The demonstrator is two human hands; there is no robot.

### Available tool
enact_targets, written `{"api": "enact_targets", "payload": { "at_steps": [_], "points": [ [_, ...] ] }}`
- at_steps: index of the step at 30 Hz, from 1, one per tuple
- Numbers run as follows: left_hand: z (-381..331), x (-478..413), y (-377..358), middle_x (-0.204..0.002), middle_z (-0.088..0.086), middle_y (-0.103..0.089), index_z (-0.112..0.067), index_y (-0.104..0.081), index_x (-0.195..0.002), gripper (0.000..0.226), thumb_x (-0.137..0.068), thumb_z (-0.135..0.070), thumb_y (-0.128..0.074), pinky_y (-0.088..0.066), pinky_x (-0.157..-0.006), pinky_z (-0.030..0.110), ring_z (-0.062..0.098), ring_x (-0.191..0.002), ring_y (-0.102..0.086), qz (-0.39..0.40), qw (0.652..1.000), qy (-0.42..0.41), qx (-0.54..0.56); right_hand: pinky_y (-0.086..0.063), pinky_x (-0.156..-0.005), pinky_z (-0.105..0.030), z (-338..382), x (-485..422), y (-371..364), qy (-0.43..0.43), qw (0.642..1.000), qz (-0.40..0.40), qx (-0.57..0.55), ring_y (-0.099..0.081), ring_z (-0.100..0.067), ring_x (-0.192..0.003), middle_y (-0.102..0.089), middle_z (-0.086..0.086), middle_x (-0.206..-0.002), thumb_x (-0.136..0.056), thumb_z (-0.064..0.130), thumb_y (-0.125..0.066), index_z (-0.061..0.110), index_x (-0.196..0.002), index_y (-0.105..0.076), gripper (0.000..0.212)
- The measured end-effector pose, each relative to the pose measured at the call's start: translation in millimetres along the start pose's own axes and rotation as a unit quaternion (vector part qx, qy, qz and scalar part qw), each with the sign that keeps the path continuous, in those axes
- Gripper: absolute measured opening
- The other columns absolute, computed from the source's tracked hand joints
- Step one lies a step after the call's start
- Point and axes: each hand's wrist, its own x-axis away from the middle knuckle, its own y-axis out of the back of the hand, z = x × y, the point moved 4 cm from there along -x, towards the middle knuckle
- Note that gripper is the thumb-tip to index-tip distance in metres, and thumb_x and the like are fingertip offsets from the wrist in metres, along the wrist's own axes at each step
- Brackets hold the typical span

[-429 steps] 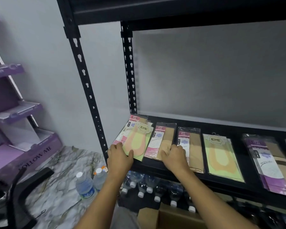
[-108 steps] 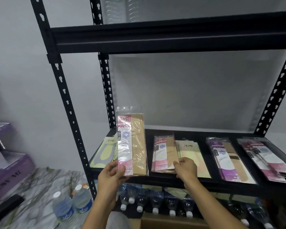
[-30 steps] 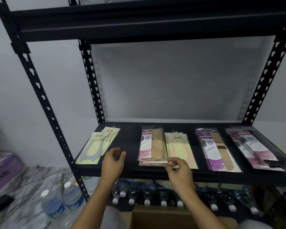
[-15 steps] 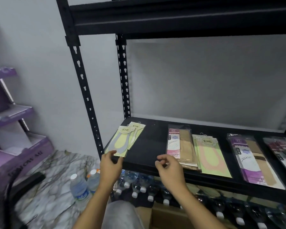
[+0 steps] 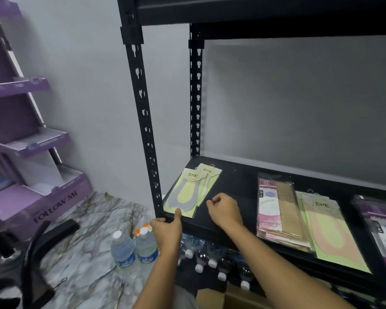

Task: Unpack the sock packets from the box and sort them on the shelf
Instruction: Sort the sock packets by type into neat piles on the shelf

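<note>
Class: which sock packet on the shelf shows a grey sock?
The front packet at the shelf's left end, under the left hand's thumb; others show white, beige or peach.

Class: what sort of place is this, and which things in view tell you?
Probably a shop stockroom: a black metal shelf laid with sock packets, a purple cardboard display stand, and bottled water stored beneath.
</note>
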Motion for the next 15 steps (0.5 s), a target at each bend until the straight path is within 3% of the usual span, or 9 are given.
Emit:
{"api": "enact_targets", "payload": {
  "at_steps": [3, 5, 8, 15],
  "points": [
    [4.4, -3.6, -2.3, -0.086, 0.002, -0.055, -0.008, -0.042, -0.105, 0.045, -0.084, -0.033, -0.073, -0.056, -0.083, 0.049, 0.015, -0.073, -0.056, 0.006, 0.999, 0.016, 0.041, -0.048, -0.077, -0.034, 8.4, -13.7, -12.1, 0.027, 0.995, 0.004, 0.094, -0.061, -0.028, -0.102, -0.061, -0.003, -0.117, -0.088, 0.042, -0.054, 0.023, -0.122, -0.057, 0.039],
    [6.9, -5.3, -1.8, -0.086, 0.003, -0.057, -0.009, -0.044, -0.105, 0.042, -0.084, -0.03, -0.073, -0.056, -0.084, 0.049, 0.017, -0.073, -0.057, 0.017, 0.998, 0.021, 0.055, -0.047, -0.082, -0.038, 14.7, -17.0, -20.5, 0.063, 0.983, 0.022, 0.168, -0.059, -0.031, -0.109, -0.051, -0.005, -0.128, -0.091, 0.044, -0.05, 0.027, -0.133, -0.05, 0.046],
    [9.4, -4.7, 2.3, -0.082, 0.005, -0.058, -0.006, -0.049, -0.107, 0.04, -0.084, -0.028, -0.072, -0.055, -0.085, 0.05, 0.02, -0.072, -0.057, 0.027, 0.997, 0.024, 0.067, -0.048, -0.08, -0.04, 17.7, -14.7, -26.7, 0.096, 0.967, 0.037, 0.232, -0.059, -0.033, -0.106, -0.044, -0.008, -0.128, -0.094, 0.044, -0.047, 0.028, -0.132, -0.052, 0.042],
    [7.1, 7.8, 10.8, -0.082, 0.013, -0.058, -0.01, -0.048, -0.109, 0.031, -0.087, -0.017, -0.068, -0.056, -0.07, 0.043, 0.024, -0.06, -0.054, 0.038, 0.996, 0.022, 0.081, -0.046, -0.078, -0.039, 5.9, 2.4, -13.8, 0.078, 0.974, 0.029, 0.209, -0.056, -0.029, -0.106, -0.046, -0.006, -0.124, -0.091, 0.036, -0.056, 0.018, -0.121, -0.06, 0.035]
  ]
}}
